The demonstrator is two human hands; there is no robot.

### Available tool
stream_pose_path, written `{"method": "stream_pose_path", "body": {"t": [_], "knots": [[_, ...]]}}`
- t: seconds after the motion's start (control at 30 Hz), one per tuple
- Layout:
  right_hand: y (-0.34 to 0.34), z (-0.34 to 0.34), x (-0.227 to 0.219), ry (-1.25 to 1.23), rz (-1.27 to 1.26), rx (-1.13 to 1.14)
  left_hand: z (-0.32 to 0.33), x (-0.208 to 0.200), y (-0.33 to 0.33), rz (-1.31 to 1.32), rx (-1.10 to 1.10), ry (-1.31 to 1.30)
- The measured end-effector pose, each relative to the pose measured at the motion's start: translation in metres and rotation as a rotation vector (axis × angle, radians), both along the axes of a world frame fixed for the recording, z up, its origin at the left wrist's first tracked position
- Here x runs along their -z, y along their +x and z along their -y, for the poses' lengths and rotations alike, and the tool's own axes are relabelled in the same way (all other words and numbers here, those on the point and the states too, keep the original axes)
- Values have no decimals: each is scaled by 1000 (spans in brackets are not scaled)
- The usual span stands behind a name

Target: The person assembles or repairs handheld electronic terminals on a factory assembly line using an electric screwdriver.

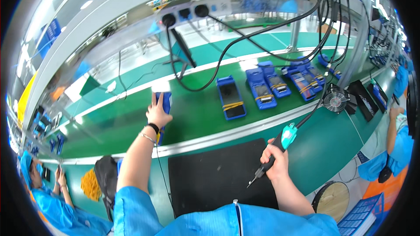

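On the green conveyor belt (pixel 192 126), my left hand (pixel 157 114) grips a blue phone fixture (pixel 166 99) from above, fingers over its top; the hand hides much of it. My right hand (pixel 278 164) is wrapped round an electric screwdriver (pixel 288 136) with a teal rear end and black grip. Its thin bit points down and left over a black mat (pixel 205 170). Farther right on the belt lies a blue fixture (pixel 232 98) holding a dark phone under yellow rubber bands. Several similar banded fixtures (pixel 262 91) lie beyond it.
Black cables (pixel 245 37) loop down over the belt from a metal frame. A round fan (pixel 336 99) stands at the right. Yellow rubber bands (pixel 91 185) and a black bag (pixel 105 179) lie at the left. Co-workers in blue (pixel 57 201) sit on both sides.
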State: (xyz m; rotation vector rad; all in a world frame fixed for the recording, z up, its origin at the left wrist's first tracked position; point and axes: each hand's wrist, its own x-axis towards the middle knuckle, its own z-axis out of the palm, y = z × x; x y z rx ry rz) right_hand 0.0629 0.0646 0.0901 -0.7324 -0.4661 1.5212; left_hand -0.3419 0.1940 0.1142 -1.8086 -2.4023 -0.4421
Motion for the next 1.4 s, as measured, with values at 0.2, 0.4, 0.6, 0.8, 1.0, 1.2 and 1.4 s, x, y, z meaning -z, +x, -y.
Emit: {"method": "stream_pose_path", "body": {"t": [0.2,0.4,0.6,0.8,1.0,1.2,1.4], "knots": [[5,2,-6,-74,-46,-3,-44,51,14,-24,-130,-96],[8,-1,-8,-81,-27,-12,-69,26,145,59,229,226],[8,-5,-7,-69,-68,-22,-76,23,264,118,158,-54],[9,1,-7,-6,-54,-35,-74,29,243,299,45,45],[13,4,-7,31,15,-52,14,-5,177,1828,218,-36],[9,3,-13,116,28,-13,172,9,176,2486,193,-81],[8,12,-18,238,65,-8,221,46,206,1788,351,270]]}}
